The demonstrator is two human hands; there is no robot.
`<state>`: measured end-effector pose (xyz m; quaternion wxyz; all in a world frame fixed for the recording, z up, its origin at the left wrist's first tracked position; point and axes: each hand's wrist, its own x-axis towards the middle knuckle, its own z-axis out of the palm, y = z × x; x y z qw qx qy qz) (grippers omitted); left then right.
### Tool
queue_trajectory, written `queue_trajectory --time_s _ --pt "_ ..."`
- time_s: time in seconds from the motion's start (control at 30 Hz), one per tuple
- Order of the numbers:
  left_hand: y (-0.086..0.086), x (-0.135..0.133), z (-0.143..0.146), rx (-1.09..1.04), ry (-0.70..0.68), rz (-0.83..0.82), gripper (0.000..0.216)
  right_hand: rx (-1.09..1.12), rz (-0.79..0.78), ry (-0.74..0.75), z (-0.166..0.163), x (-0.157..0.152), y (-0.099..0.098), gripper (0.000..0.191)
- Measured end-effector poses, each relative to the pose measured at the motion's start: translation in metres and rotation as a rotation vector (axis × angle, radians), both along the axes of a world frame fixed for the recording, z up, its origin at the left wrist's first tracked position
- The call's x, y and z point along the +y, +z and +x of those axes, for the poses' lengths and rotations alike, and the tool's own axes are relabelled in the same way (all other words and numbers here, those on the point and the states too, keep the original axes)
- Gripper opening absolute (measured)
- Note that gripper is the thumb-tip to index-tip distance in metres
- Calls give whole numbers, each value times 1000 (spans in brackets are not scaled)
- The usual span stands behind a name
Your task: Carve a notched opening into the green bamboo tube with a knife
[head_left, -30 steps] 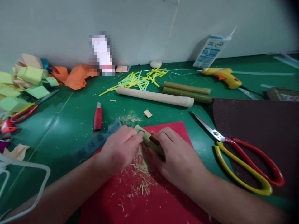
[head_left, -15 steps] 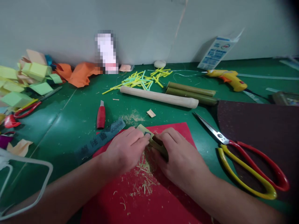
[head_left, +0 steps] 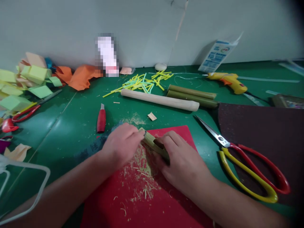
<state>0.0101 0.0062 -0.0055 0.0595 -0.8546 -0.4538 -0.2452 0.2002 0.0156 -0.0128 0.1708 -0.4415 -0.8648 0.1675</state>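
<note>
My right hand [head_left: 182, 155] is wrapped around a green bamboo piece [head_left: 150, 138] that has a dark opening cut in its side. It holds the bamboo at a slant over a red sheet [head_left: 182, 134]. Closed at the bamboo's pale far end is my left hand [head_left: 122, 142], gripping a blue-grey strip that looks like sandpaper [head_left: 91, 149], with printed characters. The strip trails out to the left behind the wrist, and a dark bit of it shows by the fingertips. Shavings and fine dust [head_left: 143, 177] lie on the sheet below.
A red-handled knife [head_left: 101, 120] lies left, large scissors [head_left: 223, 141] right on a dark brown sheet [head_left: 261, 126]. Behind are a pale stick [head_left: 159, 99], two bamboo lengths [head_left: 192, 95], cut yellow straws [head_left: 136, 84] and a glue gun [head_left: 229, 81]. A white wire frame [head_left: 26, 164] stands near left.
My left hand has slid left and slightly up along the bamboo toward its far end, uncovering more of its surface. The right hand keeps its hold. The whole view has shifted a little.
</note>
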Motion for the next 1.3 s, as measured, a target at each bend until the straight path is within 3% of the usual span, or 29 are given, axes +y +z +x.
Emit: queue_trajectory --time_s 1.3 --pt "0 3 -6 -35 -24 -34 22 -3 42 4 2 0 -2 11"
